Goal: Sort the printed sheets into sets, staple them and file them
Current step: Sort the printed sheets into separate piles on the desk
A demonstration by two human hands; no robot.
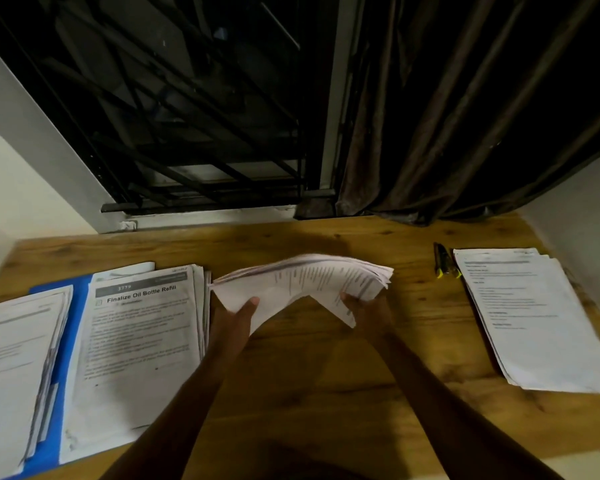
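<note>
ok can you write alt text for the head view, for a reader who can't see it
The left hand and right hand hold a bowed sheaf of printed sheets over a wooden desk. At left, paper piles lie on a blue folder, one headed "Finalize Oil Bottle Refill"; at right lies another pile beside pens.

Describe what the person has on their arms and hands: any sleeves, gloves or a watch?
Nothing worn shows. The left hand and right hand are ungloved, both forearms bare to the picture's bottom edge: no sleeves, watch or bracelet visible.
</note>
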